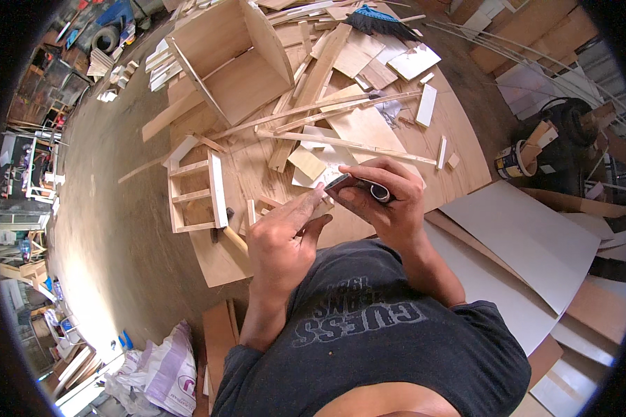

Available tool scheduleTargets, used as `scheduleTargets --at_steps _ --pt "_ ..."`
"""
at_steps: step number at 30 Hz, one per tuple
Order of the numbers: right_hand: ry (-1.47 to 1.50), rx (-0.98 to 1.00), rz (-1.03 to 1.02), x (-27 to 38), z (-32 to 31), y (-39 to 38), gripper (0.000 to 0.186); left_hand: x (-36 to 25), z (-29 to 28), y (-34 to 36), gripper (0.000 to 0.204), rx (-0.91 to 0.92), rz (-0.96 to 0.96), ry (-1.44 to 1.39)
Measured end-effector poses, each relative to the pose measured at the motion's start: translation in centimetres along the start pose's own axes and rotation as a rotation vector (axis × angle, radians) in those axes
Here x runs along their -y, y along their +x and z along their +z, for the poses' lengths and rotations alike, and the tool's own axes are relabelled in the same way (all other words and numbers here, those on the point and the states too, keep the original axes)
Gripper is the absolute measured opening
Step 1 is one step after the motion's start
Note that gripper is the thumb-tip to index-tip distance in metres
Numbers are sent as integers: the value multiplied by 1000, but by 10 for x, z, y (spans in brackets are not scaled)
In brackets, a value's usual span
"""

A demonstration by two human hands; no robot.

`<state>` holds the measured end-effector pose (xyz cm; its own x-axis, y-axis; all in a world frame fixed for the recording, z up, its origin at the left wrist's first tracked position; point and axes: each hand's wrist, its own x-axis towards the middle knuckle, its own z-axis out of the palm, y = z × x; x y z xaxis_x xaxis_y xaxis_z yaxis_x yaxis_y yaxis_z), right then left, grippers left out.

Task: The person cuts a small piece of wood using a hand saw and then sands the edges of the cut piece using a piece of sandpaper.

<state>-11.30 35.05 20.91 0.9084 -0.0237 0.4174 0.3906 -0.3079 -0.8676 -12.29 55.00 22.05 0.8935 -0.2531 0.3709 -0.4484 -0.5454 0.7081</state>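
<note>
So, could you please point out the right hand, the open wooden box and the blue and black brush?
Right hand [396,186]: head view, its back.
Open wooden box [266,42]: head view, right wall.
Blue and black brush [379,24]: head view, bristles.

The right hand [391,193] holds a dark object [338,183].

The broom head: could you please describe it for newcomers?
Find the wooden worktop, then the plywood box at its far end. Right of it, among pale wood scraps, is the broom head, distinct for its blue top and black bristles.
</note>
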Motion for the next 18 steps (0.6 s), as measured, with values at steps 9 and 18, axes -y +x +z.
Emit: scheduleTargets --at_steps 9,18 --pt "19 13 104 0 -17 3 33 -19 17 7 47 50 -109 133" --pt "63 92 201 -6 -32 10 32 -23 43 9 44 -65 -82 115"
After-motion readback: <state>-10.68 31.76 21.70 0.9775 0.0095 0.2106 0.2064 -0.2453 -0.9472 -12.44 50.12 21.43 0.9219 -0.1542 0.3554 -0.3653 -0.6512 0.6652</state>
